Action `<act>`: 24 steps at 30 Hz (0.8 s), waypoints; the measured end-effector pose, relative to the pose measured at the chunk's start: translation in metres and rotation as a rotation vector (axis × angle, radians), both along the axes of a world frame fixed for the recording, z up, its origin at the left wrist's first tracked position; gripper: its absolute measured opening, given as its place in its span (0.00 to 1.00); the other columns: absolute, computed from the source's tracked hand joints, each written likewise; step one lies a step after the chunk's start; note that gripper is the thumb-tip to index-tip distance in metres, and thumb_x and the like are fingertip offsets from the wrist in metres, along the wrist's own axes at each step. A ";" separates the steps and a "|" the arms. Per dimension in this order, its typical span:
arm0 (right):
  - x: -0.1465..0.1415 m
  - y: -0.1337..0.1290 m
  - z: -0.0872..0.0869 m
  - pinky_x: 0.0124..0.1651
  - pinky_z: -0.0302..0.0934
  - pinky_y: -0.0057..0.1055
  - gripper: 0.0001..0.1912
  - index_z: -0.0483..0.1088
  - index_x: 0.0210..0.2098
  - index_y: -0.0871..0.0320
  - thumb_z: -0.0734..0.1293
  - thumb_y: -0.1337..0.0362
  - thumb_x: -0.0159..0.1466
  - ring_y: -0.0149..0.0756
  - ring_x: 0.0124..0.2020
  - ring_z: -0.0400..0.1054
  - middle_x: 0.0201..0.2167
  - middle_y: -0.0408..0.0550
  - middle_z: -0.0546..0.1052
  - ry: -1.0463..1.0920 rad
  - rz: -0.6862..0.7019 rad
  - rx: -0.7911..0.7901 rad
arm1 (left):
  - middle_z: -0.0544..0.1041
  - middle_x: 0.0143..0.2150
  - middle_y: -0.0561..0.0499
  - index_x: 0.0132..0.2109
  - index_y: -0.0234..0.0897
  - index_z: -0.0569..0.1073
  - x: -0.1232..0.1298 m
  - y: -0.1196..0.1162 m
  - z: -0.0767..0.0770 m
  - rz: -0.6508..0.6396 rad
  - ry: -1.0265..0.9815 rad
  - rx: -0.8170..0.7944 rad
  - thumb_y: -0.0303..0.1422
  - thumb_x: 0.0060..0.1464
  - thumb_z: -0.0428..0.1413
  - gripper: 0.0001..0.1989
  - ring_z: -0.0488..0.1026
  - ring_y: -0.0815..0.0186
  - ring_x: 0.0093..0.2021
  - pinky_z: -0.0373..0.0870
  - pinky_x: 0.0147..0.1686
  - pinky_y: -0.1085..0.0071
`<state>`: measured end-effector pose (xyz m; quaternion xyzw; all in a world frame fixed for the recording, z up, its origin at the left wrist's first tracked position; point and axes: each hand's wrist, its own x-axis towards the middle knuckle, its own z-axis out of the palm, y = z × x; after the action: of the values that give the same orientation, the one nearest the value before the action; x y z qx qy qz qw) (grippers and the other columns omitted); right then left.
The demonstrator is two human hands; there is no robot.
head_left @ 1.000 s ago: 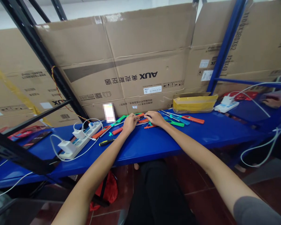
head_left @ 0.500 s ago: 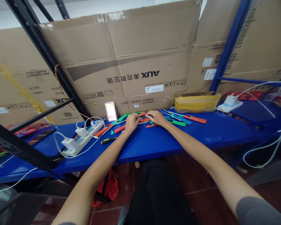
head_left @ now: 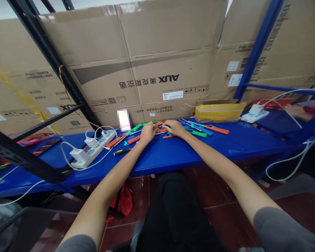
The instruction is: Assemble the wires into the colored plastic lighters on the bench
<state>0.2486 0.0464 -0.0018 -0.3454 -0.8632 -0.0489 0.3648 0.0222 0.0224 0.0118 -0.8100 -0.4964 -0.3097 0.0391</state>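
Left hand and right hand, fingers curved and half closed, lie on a cluster of orange and green plastic-handled tools; whether either hand grips one cannot be determined. The tools lie on a blue metal bench, with a black-and-yellow screwdriver just left of them. Further left, a white power strip; further right, a yellow-taped carton. Far right, a co-worker's hand.

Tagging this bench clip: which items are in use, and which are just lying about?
In use: left hand, right hand, orange-handled tool beneath them.
Lying about: black-and-yellow screwdriver, white power strip, yellow-taped cardboard box.
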 end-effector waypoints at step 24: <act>0.000 -0.003 0.002 0.53 0.69 0.35 0.12 0.84 0.47 0.52 0.67 0.64 0.75 0.44 0.49 0.79 0.48 0.50 0.86 -0.020 -0.041 -0.039 | 0.73 0.43 0.47 0.43 0.39 0.78 0.000 0.004 -0.006 -0.037 0.017 -0.017 0.30 0.64 0.62 0.01 0.75 0.57 0.46 0.69 0.45 0.65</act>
<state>0.2482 0.0433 0.0003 -0.3697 -0.8604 -0.0430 0.3481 0.0224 0.0262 0.0058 -0.8218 -0.4838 -0.2994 0.0308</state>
